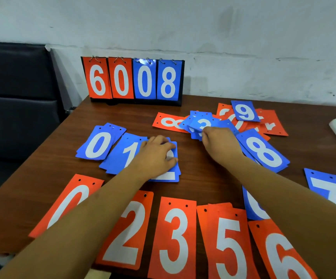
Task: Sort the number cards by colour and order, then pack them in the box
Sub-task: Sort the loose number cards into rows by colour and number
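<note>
Fanned blue 3 cards [202, 123] are pinched by right hand [219, 141] fingers at mid-worktop [203, 188]. Blue 2 pile [169, 176] is gripped by curled left hand [155, 156] fingers. Risk: the loose fan could be spilled onto unsorted red cards [272, 121], and order lost.

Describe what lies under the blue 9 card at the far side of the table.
The blue 9 card lies on overlapping red cards. Parts of white digits show beside it. The digits it covers, and how many cards are stacked there, cannot be seen.
</note>
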